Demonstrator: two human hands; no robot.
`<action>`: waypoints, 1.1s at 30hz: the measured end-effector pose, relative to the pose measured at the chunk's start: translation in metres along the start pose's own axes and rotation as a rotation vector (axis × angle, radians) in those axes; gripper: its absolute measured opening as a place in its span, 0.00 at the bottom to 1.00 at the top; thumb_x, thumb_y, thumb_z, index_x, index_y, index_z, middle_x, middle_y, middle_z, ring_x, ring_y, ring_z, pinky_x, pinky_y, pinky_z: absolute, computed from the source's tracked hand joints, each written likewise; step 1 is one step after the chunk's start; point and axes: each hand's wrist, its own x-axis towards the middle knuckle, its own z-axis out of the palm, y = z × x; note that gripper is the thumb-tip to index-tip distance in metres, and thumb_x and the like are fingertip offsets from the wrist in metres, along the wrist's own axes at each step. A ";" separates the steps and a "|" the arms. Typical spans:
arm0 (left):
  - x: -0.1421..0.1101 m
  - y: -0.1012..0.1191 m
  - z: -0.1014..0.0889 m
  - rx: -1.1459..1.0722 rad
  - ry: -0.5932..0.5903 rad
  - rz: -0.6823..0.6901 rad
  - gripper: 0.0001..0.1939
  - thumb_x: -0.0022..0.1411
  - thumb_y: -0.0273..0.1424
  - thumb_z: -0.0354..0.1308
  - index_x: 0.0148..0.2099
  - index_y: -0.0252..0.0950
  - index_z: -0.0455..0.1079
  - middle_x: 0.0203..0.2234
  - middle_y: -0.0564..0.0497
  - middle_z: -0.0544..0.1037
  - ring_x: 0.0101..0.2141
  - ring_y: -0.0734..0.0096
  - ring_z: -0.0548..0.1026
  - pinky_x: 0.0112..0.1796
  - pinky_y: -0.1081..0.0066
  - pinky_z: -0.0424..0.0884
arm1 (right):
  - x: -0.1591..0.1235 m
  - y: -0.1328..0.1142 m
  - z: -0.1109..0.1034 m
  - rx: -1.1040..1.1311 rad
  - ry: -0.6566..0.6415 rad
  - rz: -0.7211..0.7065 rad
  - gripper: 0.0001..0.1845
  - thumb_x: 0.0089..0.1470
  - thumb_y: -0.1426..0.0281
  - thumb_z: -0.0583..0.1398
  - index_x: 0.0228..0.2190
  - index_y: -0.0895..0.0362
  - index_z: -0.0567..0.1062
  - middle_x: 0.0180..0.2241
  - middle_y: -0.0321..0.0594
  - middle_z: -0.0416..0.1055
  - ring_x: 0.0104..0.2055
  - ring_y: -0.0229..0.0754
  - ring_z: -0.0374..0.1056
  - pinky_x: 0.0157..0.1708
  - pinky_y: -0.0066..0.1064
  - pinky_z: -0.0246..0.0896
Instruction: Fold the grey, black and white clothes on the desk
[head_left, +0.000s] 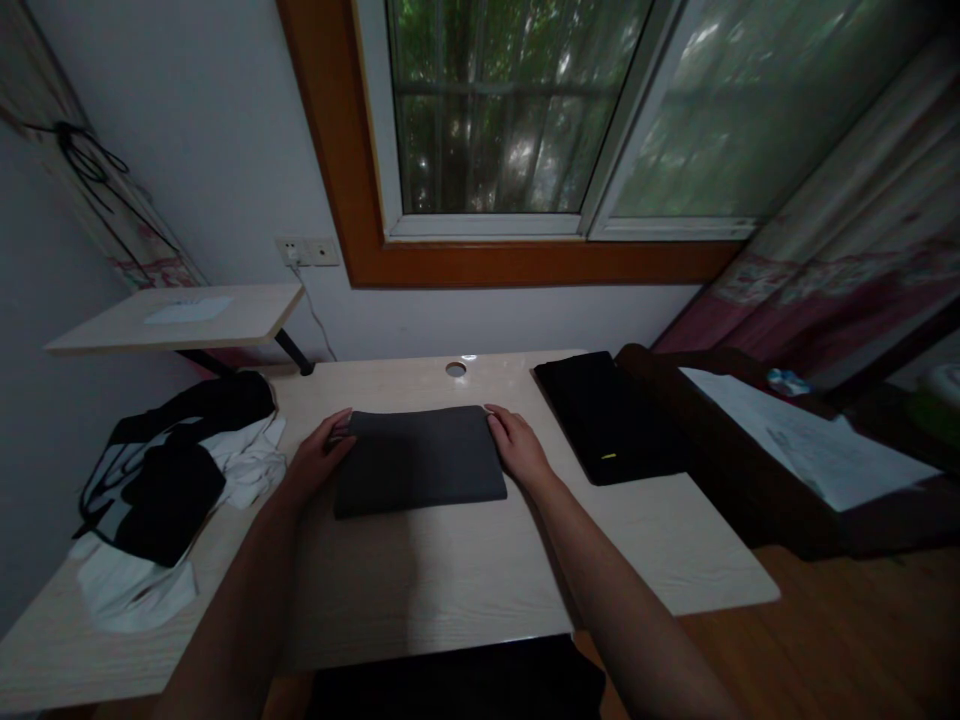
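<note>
A flat, dark grey rectangle that looks like folded cloth (420, 460) lies on the desk in front of me. Its far edge is slightly wavy. My left hand (319, 458) is closed at its far left corner, thumb over the edge. At the far right corner, my right hand (517, 448) grips the side with bent fingers, some of them hidden. To the right lies a black flat piece that looks like a folded garment (611, 415), with a small yellow-green mark near its front edge.
A heap of black and white clothes (172, 470) lies on the left of the desk (480, 580), near a raised shelf (187, 315) with a paper on it. A round cable hole (455, 370) is at the back. Right of the desk, a dark brown surface carries a white sheet (802, 430).
</note>
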 end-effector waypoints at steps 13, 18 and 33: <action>-0.001 0.012 0.012 -0.327 -0.045 -0.044 0.47 0.58 0.40 0.67 0.73 0.44 0.50 0.66 0.39 0.65 0.57 0.52 0.75 0.56 0.51 0.73 | 0.000 0.000 0.002 -0.042 -0.065 -0.026 0.32 0.64 0.56 0.60 0.65 0.54 0.66 0.55 0.49 0.74 0.58 0.53 0.67 0.60 0.49 0.62; -0.001 0.016 0.015 -0.368 0.003 -0.091 0.42 0.58 0.38 0.66 0.71 0.44 0.55 0.66 0.41 0.65 0.56 0.51 0.76 0.54 0.52 0.75 | 0.000 0.003 0.001 -0.018 -0.080 0.020 0.36 0.61 0.56 0.63 0.66 0.51 0.63 0.53 0.49 0.74 0.56 0.53 0.69 0.58 0.50 0.63; 0.011 -0.001 0.021 -0.322 0.247 -0.184 0.32 0.58 0.37 0.65 0.63 0.41 0.64 0.59 0.41 0.72 0.50 0.57 0.79 0.54 0.51 0.75 | -0.002 0.006 0.002 0.060 0.034 -0.067 0.21 0.64 0.67 0.58 0.58 0.52 0.72 0.49 0.45 0.76 0.53 0.49 0.70 0.57 0.45 0.65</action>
